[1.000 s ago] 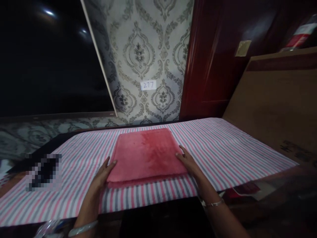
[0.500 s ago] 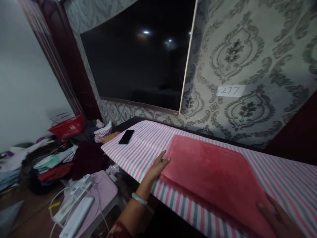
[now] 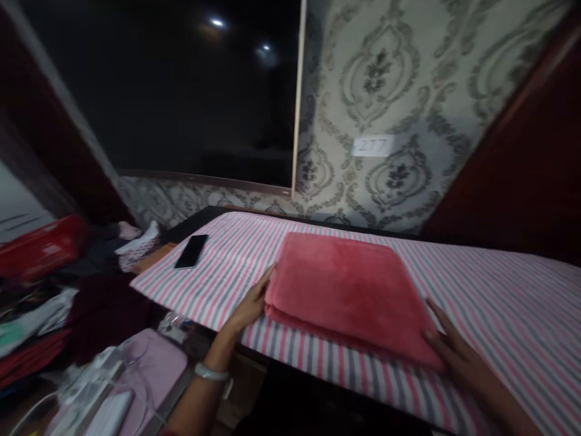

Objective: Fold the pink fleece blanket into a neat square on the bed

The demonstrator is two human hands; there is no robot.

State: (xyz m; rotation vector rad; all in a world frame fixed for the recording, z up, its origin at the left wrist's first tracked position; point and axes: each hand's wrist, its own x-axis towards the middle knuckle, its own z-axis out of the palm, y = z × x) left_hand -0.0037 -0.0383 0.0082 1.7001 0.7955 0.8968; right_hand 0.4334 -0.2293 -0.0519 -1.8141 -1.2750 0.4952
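A folded coral-red plush blanket [image 3: 340,284] lies flat on a striped cloth [image 3: 227,260] of pink, grey and white. My left hand [image 3: 254,300], with a pale bangle [image 3: 211,372] on its wrist, rests against the blanket's left edge; its fingers are stretched out and some tips are hidden. At the near right corner, my right hand [image 3: 454,348] touches the edge with its thumb beside the fabric and its fingers extended over the stripes. Neither hand is closed around the blanket. A dark phone [image 3: 191,251] lies left of it on the cloth.
A large dark television [image 3: 181,91] hangs on the patterned wall [image 3: 376,79], beside a paper marked 277 [image 3: 373,145]. Left are a red basket [image 3: 45,245], heaped clothes [image 3: 109,303] and a pink stool [image 3: 158,357] carrying power strips and cables.
The view has swung right, so everything appears farther left. My left hand's spread fingers have drawn closer together along the blanket's edge. My right hand stays at the right side.
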